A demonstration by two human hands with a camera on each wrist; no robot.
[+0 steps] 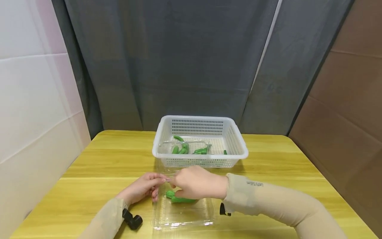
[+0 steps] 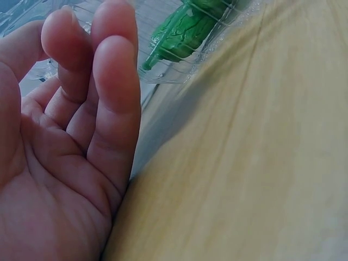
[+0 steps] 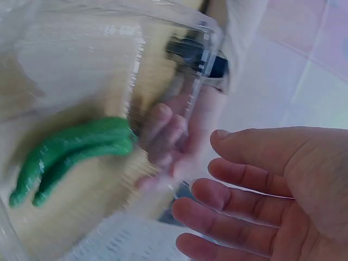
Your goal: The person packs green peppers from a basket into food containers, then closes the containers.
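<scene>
Clear thin plastic, the clamshell box [image 1: 183, 212] at the table's [image 1: 89, 166] near edge feels light, springy and slippery, so my left hand [image 1: 140, 190] and right hand [image 1: 197, 183] pinch its lid rim above the green peppers [image 1: 179, 198].

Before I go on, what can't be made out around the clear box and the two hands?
- Head view: right hand covers part of the green peppers in the clear box; their number is unclear.
- Head view: whether the left hand pinches the box's edge is too small to tell.
- Right wrist view: blurred plastic.
</scene>
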